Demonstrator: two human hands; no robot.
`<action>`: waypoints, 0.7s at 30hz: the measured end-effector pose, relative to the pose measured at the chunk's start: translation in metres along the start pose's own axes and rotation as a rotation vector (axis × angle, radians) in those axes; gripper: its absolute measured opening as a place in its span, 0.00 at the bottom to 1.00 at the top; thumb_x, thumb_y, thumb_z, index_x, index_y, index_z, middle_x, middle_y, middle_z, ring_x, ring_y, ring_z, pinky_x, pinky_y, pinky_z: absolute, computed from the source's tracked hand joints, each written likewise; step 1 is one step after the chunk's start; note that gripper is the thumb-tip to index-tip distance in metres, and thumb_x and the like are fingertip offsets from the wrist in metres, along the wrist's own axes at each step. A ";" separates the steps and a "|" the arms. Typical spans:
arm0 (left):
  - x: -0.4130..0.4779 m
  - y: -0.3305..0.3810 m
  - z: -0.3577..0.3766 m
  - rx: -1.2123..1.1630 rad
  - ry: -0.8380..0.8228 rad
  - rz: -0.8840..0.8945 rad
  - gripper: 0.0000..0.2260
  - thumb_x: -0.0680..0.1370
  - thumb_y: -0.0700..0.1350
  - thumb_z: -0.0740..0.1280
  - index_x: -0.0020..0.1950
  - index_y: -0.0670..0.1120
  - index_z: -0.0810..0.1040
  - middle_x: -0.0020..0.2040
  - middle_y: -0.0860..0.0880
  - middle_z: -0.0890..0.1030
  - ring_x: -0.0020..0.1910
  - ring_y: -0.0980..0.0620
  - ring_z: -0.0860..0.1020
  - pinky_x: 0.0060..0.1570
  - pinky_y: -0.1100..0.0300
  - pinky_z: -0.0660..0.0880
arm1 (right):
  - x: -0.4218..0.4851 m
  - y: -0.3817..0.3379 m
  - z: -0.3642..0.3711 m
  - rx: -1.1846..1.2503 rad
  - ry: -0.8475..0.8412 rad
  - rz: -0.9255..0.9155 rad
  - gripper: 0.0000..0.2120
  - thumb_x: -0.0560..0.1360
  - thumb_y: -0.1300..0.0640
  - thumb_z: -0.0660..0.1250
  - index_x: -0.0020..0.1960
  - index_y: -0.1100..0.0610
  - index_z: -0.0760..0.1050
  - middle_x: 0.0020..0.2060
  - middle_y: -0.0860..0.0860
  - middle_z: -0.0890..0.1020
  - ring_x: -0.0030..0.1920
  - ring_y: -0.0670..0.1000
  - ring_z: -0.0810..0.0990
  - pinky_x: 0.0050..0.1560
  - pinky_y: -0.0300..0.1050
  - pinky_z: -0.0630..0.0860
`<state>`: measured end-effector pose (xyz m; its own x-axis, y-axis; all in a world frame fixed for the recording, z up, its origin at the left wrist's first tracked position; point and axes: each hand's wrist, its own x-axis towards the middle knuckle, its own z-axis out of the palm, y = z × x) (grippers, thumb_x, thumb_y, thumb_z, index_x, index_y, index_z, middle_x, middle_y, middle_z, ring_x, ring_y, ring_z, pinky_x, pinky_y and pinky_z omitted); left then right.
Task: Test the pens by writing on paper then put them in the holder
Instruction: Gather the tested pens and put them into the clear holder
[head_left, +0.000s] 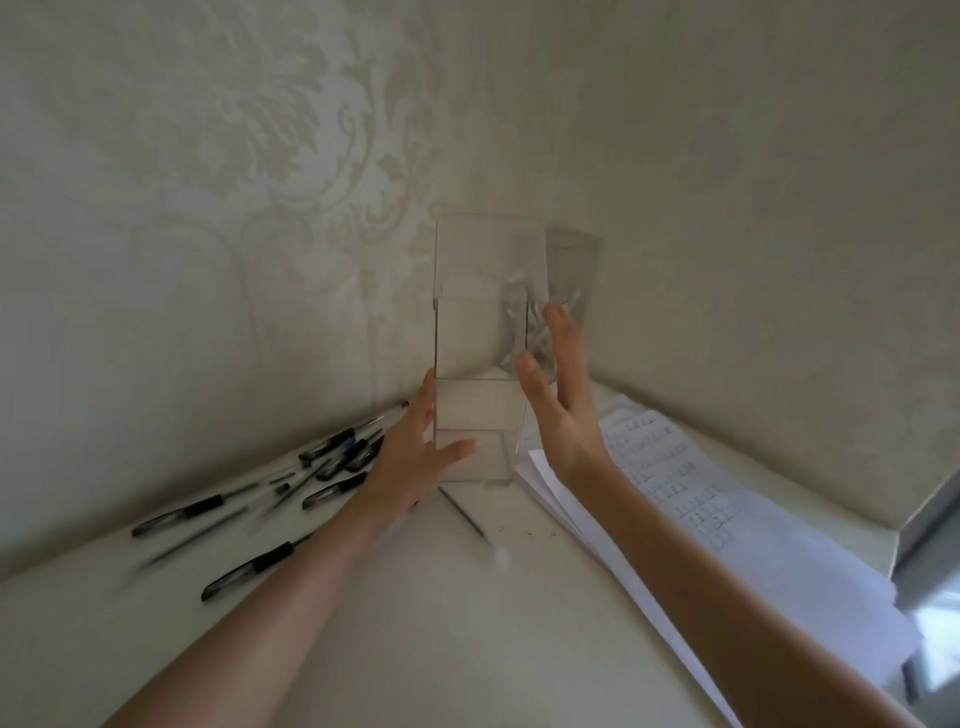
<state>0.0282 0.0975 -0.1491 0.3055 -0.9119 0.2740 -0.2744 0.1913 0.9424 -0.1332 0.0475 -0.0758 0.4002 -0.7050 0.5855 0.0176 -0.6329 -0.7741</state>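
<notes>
A tall clear plastic holder (483, 332) stands on the white table in the corner, with nothing seen inside it. My left hand (415, 457) lies against its left side with straight fingers, the thumb across its lower front. My right hand (563, 395) is flat against its right side, fingers straight and pointing up. Several black pens (332, 457) lie scattered on the table to the left. One thin pen refill (462, 514) lies just in front of the holder. A stack of white paper (691, 499) with rows of writing lies to the right.
Patterned wallpaper walls (260, 208) close in the corner behind the holder. A grey shiny object (930, 571) sits at the right edge beside the paper stack. The white table (467, 623) runs toward me between my forearms.
</notes>
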 end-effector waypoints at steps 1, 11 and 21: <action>0.000 0.000 -0.001 0.011 -0.006 -0.010 0.44 0.65 0.56 0.75 0.75 0.50 0.57 0.69 0.53 0.70 0.68 0.56 0.67 0.66 0.54 0.67 | 0.007 -0.009 0.001 0.039 0.006 0.005 0.26 0.77 0.41 0.57 0.73 0.38 0.53 0.73 0.35 0.56 0.75 0.41 0.52 0.75 0.51 0.52; 0.002 -0.002 -0.002 0.066 -0.010 -0.036 0.47 0.62 0.59 0.75 0.75 0.52 0.56 0.72 0.48 0.67 0.69 0.53 0.66 0.67 0.48 0.65 | 0.104 -0.020 0.013 0.158 0.131 0.106 0.26 0.79 0.46 0.58 0.75 0.50 0.59 0.71 0.47 0.64 0.73 0.48 0.60 0.73 0.52 0.58; -0.040 0.011 -0.054 0.395 -0.070 0.005 0.29 0.73 0.48 0.71 0.71 0.47 0.64 0.66 0.55 0.65 0.65 0.58 0.65 0.60 0.75 0.61 | 0.000 -0.027 0.011 -0.457 0.035 -0.361 0.13 0.74 0.62 0.61 0.58 0.62 0.73 0.54 0.55 0.76 0.55 0.54 0.74 0.55 0.45 0.71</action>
<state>0.0626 0.1554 -0.1396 0.2443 -0.9363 0.2523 -0.6098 0.0540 0.7907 -0.1236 0.0683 -0.0573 0.4116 -0.4244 0.8065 -0.2535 -0.9033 -0.3460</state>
